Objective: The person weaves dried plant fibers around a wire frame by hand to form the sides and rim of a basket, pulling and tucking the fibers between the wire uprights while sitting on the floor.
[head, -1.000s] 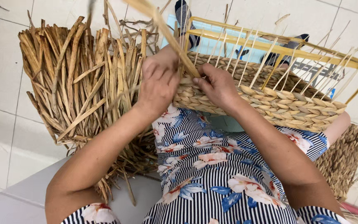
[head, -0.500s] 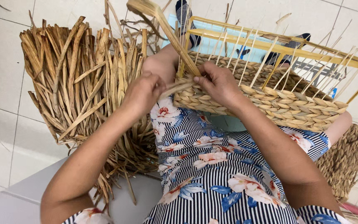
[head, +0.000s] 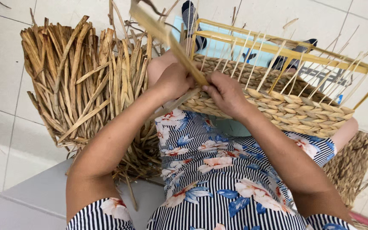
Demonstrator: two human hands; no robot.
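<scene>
A half-woven straw basket (head: 294, 108) on a yellow wire frame (head: 303, 53) rests on my lap, its thin upright stakes sticking up. My left hand (head: 173, 81) and my right hand (head: 224, 91) meet at the basket's near left corner. Both pinch a long flat dried-grass strand (head: 167, 38) that runs up and away to the left. A second strand end (head: 173, 105) hangs below my left hand. The fingertips are partly hidden behind the strand and the weave.
A big bundle of dried grass strands (head: 81, 85) leans on the white tiled floor (head: 1, 55) at my left. A finished woven basket (head: 356, 166) stands at my right knee. Sandals (head: 192, 21) lie beyond the frame. I wear a striped floral dress (head: 218, 179).
My left hand dropped down to the left half a second ago, then came back up to the basket's corner. It now grips the strand beside my right hand, which stayed put.
</scene>
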